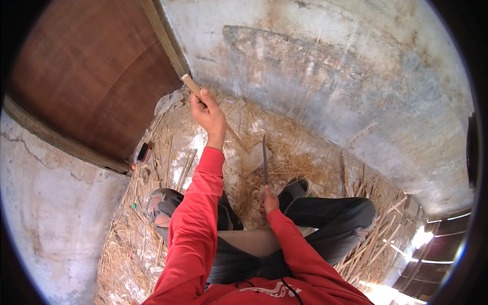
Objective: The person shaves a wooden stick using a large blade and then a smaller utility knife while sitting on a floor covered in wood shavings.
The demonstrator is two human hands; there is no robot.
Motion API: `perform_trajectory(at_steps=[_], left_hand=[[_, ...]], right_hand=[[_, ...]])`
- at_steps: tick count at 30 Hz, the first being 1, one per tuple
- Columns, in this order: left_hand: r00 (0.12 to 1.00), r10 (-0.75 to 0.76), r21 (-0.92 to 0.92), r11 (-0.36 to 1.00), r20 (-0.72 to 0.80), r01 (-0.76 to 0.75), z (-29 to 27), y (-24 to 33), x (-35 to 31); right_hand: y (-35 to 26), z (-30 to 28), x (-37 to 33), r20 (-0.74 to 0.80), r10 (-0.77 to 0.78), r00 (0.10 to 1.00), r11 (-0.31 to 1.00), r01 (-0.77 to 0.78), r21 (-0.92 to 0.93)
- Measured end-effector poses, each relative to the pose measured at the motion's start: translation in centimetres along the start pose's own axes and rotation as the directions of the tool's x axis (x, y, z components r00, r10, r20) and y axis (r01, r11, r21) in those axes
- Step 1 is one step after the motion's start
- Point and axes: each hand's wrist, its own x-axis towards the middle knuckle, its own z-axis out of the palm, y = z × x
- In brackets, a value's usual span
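While my left fingers (197, 104) grip the stick (192, 87), it slants toward the knife (265, 160). My right fingers (267, 192) clasp the knife's near end.

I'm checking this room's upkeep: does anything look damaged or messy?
Yes. The wall at left is cracked and the far wall stained and patchy, so both look worn. Straw-like strips lie strewn untidily about, and the jeans are ripped at the left knee.

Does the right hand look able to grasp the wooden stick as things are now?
Probably not: the right hand is closed around the long-bladed tool, and the wooden stick is farther forward, gripped by the left hand.
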Motion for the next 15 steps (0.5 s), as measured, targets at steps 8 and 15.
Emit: perform_trajectory(at_steps=[8, 15], left_hand=[[1.0, -0.016, -0.056, 0.998, 0.015, 0.016, 2.8, 0.0, -0.8], [1.0, 0.01, -0.011, 1.0, -0.015, -0.011, -0.1, -0.9, 0.6]], right_hand=[[5.7, -1.1, 5.0, -0.033, -0.464, 0.885, 0.856, 0.438, -0.275], [0.9, 2.1, -0.4, 0.075, -0.135, 0.988, 0.991, 0.134, 0.017]])
